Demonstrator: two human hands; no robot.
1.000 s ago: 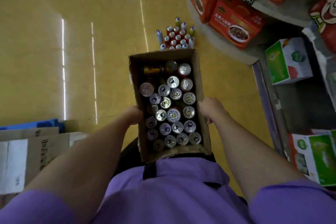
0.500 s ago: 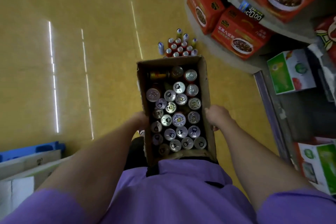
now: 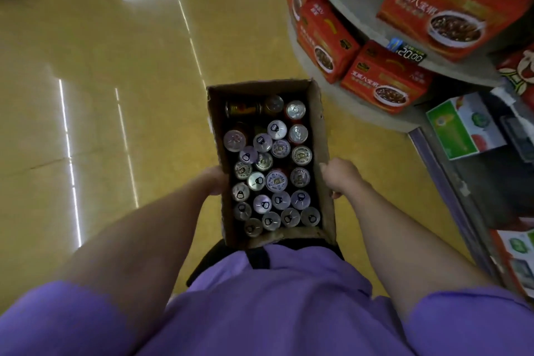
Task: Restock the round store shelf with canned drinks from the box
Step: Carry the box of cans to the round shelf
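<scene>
Head view shows a cardboard box (image 3: 320,136) carried against the person's waist, its long axis running from six to twelve o'clock. The left hand (image 3: 215,180) grips the left wall, its fingers mostly hidden behind the cardboard; the right hand (image 3: 339,178) curls over the right wall, thumb on the rim. Both hold the box at about mid-length. Inside stand roughly two dozen cans (image 3: 276,180), tops up and packed close, plus one can lying on its side (image 3: 242,108) at the far end; an exact count is uncertain in the dim corners. The round shelf (image 3: 344,0) lies at one to two o'clock from the hands, so the right hand is nearer it. Its visible tiers carry four red cartons (image 3: 384,81); no cans are seen there yet
</scene>
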